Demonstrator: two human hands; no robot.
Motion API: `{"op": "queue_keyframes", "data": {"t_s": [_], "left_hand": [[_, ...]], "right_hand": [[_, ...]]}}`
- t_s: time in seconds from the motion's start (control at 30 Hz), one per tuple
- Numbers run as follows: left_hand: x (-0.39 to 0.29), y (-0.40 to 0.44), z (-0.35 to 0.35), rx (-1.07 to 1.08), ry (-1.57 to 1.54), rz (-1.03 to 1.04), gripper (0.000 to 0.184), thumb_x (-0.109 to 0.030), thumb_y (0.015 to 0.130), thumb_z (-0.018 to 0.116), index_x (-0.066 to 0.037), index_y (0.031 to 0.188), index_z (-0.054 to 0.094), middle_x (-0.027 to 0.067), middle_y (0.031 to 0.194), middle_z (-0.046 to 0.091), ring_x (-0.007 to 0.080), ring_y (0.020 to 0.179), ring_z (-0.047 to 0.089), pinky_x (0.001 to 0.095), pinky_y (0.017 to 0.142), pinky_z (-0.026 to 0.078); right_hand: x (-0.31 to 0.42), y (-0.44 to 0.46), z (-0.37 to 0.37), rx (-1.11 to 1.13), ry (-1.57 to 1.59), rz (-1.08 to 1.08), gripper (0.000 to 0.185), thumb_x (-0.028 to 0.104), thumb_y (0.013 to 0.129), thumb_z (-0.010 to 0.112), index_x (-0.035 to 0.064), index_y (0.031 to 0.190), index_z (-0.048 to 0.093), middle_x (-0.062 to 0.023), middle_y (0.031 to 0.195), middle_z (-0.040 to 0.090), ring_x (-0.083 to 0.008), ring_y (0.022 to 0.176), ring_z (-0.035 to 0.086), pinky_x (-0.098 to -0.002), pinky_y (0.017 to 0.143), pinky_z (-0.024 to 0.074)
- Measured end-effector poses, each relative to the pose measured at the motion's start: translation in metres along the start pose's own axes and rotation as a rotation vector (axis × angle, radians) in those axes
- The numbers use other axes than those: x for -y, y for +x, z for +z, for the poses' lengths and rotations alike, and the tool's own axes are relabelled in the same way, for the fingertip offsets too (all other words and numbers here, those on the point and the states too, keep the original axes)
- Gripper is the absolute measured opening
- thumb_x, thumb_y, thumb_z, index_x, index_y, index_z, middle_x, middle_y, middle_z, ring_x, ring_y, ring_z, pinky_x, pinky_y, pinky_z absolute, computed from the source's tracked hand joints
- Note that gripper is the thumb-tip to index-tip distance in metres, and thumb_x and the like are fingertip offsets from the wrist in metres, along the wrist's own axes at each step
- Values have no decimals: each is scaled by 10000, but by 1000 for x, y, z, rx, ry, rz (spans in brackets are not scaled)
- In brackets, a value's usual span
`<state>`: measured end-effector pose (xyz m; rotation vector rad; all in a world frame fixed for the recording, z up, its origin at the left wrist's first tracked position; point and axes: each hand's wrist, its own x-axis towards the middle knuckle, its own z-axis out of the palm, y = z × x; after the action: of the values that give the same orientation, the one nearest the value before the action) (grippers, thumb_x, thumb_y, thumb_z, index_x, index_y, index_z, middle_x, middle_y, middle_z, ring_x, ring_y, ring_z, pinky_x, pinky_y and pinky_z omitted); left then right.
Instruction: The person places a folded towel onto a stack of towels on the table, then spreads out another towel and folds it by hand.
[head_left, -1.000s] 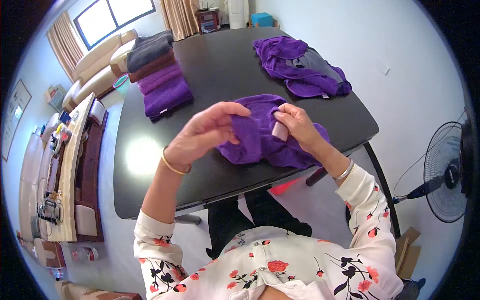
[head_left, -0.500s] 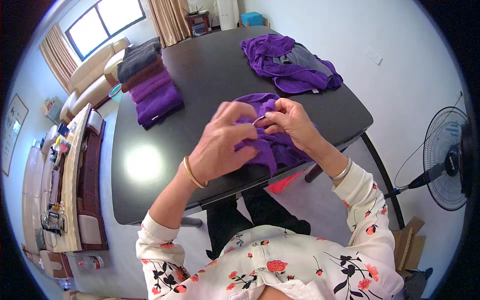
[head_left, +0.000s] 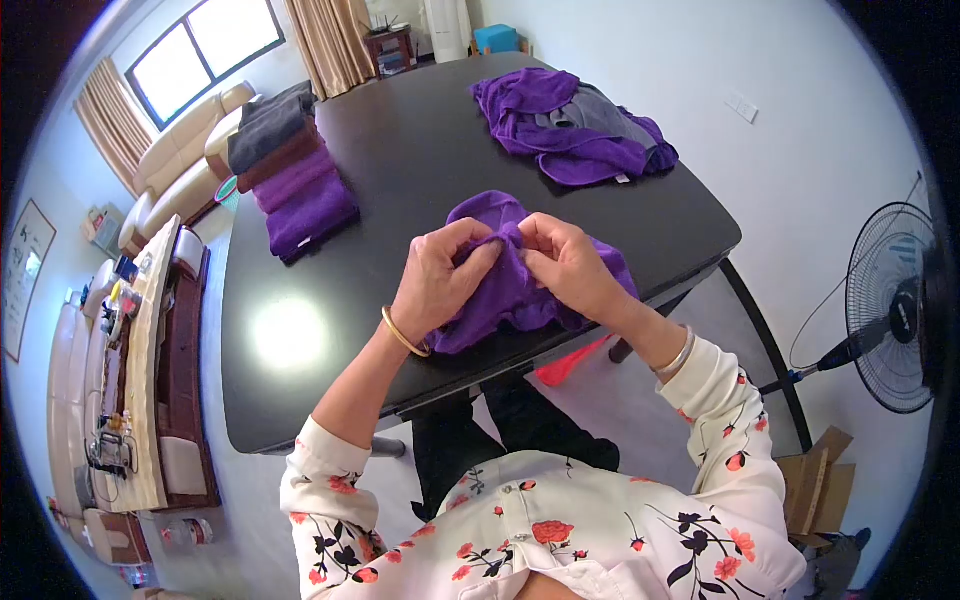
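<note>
A crumpled purple cloth (head_left: 510, 300) lies at the near edge of the dark table (head_left: 400, 150). My left hand (head_left: 440, 278) pinches its raised edge between thumb and fingers. Close beside it, my right hand (head_left: 572, 268) pinches the same edge, the fingertips of both hands nearly touching. Folded cloths in gray, brown and purple form a stack (head_left: 305, 205) at the table's left side. Toward the far right of the table lies a loose heap of purple and gray cloth (head_left: 575, 130).
A black fan (head_left: 890, 310) stands to the right of the table. Cardboard (head_left: 825, 485) rests on the floor at the lower right. On the left are a long wooden table (head_left: 140, 400) with items on it and a beige sofa (head_left: 180, 155).
My left hand has gone from loosely open to pinching the purple cloth's edge next to my right hand. The pale tag seen earlier at my right hand no longer shows. The view has shifted slightly.
</note>
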<state>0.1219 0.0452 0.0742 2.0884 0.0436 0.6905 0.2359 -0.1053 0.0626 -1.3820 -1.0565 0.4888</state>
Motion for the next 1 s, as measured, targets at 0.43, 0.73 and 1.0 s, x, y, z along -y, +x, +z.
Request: {"op": "queue_keyframes", "data": {"t_s": [0.43, 0.73, 1.0], "left_hand": [[10, 1, 4, -104, 17, -98, 210, -154, 826, 621, 56, 824, 631, 68, 598, 569, 73, 591, 502, 284, 549, 443], [8, -2, 8, -124, 60, 7, 198, -147, 827, 620, 50, 821, 631, 126, 571, 554, 84, 558, 515, 290, 528, 441], [-13, -14, -12, 173, 62, 10, 194, -147, 836, 684, 30, 851, 606, 24, 641, 551, 41, 625, 462, 231, 548, 409]], "right_hand": [[-5, -6, 10, 55, 155, -49, 166, 9, 869, 599, 30, 1019, 534, -31, 856, 589, -83, 718, 601, -215, 652, 521], [-4, -6, 11, -87, -54, -1, 151, 91, 861, 667, 22, 918, 544, -2, 757, 563, -47, 626, 560, -217, 514, 450], [34, -6, -14, -198, 16, -64, 94, 74, 916, 586, 35, 957, 511, -25, 714, 570, -72, 496, 554, -214, 430, 450]]}}
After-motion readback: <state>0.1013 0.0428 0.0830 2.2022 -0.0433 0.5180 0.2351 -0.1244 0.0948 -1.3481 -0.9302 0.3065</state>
